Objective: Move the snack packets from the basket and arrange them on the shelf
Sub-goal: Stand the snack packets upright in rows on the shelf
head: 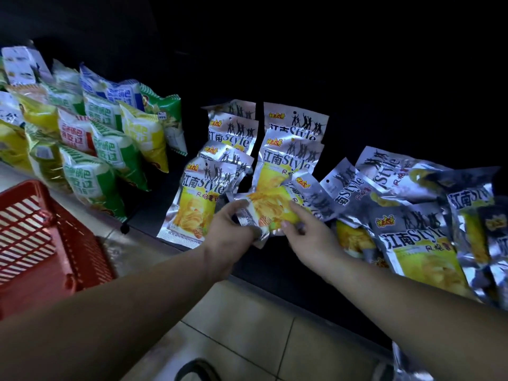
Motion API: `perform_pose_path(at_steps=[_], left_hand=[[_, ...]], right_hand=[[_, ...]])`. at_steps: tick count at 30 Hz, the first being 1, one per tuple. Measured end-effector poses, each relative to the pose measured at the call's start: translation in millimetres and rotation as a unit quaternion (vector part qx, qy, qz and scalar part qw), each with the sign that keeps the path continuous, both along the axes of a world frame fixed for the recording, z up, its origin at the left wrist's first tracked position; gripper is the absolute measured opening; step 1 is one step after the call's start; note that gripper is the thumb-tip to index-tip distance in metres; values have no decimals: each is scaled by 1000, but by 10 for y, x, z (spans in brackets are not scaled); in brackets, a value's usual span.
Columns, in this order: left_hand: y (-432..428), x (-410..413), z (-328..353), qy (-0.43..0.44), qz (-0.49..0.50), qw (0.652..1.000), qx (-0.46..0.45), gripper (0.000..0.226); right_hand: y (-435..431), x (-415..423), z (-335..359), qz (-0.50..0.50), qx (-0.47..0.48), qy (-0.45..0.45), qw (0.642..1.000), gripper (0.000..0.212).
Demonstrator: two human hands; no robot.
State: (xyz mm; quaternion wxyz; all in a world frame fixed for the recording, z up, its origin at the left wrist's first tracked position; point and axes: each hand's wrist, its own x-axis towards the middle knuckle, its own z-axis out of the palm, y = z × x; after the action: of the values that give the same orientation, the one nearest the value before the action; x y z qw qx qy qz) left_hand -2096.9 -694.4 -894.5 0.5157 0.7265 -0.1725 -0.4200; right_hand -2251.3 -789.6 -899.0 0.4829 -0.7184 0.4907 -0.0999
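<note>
One silver-and-yellow snack packet [275, 209] at frame centre, over the dark shelf [259, 266] front | left hand [229, 229] grips its lower-left end, right hand [309, 235] pinches its right edge | matching packets in rows [288, 158] just behind, loose heap [417, 237] at right | red basket [46, 243] lower left | green and yellow bags [110, 149] upper left

Silver packets [202, 198]: "江南Style"; green bags [90, 180]: possibly "锅巴".
</note>
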Motion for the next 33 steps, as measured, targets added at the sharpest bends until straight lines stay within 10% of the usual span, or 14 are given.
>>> perform_pose_path(at_steps=[12,19,24,28,33], left_hand=[[83,25,86,21,-61,998,-11,85],[180,-83,-201,-99,-89,986,100,84],[123,-66,-449,-114,-134,974,142,84],[52,-19,-472,-341,-156,918,129,45],[-28,48,-548,-560,-268,780,78,56]], right_hand=[[-131,194,135,-61,-21,-98,993,59],[-3,120,-88,21,-7,-2,1000,63],[-11,176,-157,149,-159,63,974,69],[-255,156,-168,159,-172,114,965,72],[-456,206,-120,120,-159,147,969,76]])
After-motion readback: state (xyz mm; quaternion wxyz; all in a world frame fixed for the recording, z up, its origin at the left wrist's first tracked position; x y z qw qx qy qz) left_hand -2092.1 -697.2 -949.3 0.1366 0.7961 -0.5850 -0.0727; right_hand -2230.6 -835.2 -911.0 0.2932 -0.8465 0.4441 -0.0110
